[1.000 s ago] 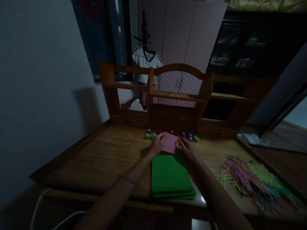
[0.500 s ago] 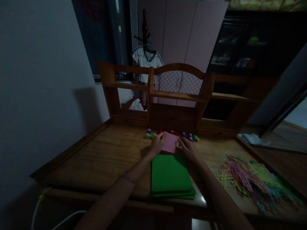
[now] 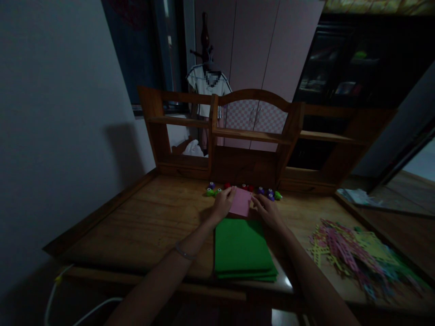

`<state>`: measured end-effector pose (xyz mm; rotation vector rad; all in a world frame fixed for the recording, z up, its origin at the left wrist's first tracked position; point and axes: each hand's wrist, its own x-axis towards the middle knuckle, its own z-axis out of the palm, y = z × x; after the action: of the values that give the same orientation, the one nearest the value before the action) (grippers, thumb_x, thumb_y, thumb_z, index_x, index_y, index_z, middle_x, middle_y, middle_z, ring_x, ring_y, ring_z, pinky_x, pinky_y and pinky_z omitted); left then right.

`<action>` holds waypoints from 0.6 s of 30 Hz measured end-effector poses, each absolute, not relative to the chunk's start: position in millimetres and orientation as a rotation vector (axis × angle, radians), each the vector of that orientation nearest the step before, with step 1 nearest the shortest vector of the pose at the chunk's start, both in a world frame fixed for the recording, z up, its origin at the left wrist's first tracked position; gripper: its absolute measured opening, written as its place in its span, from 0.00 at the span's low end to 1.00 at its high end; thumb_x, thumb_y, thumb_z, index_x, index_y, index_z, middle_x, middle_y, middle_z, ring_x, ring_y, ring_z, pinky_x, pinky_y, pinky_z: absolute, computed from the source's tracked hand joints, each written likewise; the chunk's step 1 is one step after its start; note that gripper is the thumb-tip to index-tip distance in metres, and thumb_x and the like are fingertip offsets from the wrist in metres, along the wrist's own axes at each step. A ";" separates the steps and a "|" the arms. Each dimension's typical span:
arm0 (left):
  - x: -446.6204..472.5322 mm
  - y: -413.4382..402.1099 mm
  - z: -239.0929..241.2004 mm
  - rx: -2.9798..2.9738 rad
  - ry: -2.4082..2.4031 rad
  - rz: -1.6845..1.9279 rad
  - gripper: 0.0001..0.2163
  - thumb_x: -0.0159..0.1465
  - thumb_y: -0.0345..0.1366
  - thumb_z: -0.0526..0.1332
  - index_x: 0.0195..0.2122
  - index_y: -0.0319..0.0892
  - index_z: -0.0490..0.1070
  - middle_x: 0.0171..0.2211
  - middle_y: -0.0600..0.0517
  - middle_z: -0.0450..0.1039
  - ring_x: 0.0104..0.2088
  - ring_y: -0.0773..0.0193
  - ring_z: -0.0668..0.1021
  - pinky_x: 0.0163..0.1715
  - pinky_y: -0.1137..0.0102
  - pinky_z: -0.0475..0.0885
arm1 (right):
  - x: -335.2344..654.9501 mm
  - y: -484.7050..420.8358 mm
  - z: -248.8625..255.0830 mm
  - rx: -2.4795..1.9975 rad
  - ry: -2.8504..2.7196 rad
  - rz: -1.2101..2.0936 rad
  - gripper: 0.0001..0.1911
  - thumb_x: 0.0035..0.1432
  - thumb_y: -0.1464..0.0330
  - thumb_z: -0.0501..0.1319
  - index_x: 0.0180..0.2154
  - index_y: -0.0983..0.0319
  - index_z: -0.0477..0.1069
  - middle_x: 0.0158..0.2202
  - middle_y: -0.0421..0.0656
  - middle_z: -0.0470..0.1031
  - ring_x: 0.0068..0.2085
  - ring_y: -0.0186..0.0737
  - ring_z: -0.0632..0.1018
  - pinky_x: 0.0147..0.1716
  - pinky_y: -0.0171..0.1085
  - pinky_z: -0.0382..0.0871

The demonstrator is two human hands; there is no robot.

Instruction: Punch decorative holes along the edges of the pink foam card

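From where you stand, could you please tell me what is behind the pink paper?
Just beyond the pink paper, red pieces show on the desk, with the shelf farther back. Whatever the paper itself covers cannot be seen.

- Your pink sheet (image 3: pixel 240 202) looked like smooth, dull paper.
- Your green stack (image 3: pixel 243 249) looked smooth and dull.
- Your desk (image 3: pixel 163 217) was smooth wood, a bit shiny.

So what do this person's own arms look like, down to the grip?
A thin, pale band circles the left forearm; the right forearm shows none. No sleeves are visible. Both the left grip and right grip are ungloved. Dim light hides finer markings.
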<state>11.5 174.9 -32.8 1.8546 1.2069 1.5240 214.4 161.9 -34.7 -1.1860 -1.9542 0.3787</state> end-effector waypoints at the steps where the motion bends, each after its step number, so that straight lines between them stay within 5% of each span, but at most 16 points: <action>1: 11.6 174.9 -32.7 1.856 1.203 1.525 0.20 0.67 0.47 0.48 0.28 0.38 0.70 0.26 0.50 0.72 0.28 0.64 0.71 0.29 0.71 0.60 | 214.5 161.8 -34.9 -1.186 -1.955 0.385 0.19 0.64 0.55 0.48 0.37 0.60 0.70 0.31 0.42 0.74 0.31 0.40 0.74 0.30 0.36 0.65; 18: 12.0 175.2 -32.6 1.870 1.186 1.508 0.21 0.67 0.47 0.47 0.31 0.37 0.71 0.28 0.51 0.73 0.29 0.65 0.72 0.30 0.72 0.61 | 217.1 165.8 -38.4 -1.175 -1.968 0.390 0.17 0.64 0.56 0.49 0.38 0.59 0.70 0.33 0.42 0.74 0.31 0.39 0.73 0.30 0.35 0.64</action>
<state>12.0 175.2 -32.6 1.8702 1.1860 1.5078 217.1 165.8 -38.4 -1.1754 -1.9675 0.3895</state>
